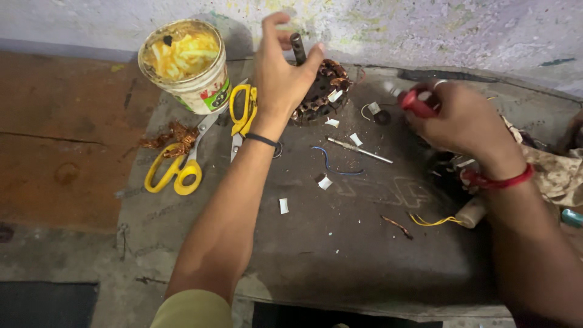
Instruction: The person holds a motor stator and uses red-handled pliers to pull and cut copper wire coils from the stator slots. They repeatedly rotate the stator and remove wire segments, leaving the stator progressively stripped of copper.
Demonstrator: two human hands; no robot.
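Note:
My left hand (280, 68) rests on a round motor stator (328, 91) with copper windings, fingers around its dark shaft (297, 47). The stator sits at the far side of a dark work slab (340, 243). My right hand (461, 118) is closed on a red-handled tool (416, 102), held just right of the stator. A thin metal rod (359, 150) and a short blue wire (331, 164) lie on the slab between my arms.
A plastic tub (185, 64) of yellow strips stands at the far left. Two yellow-handled scissors (179, 164) (242, 115) lie next to it, with scrap copper wire (173, 136). White paper scraps (283, 205), a yellow wire (434, 220) and crumpled cloth (555, 173) lie around.

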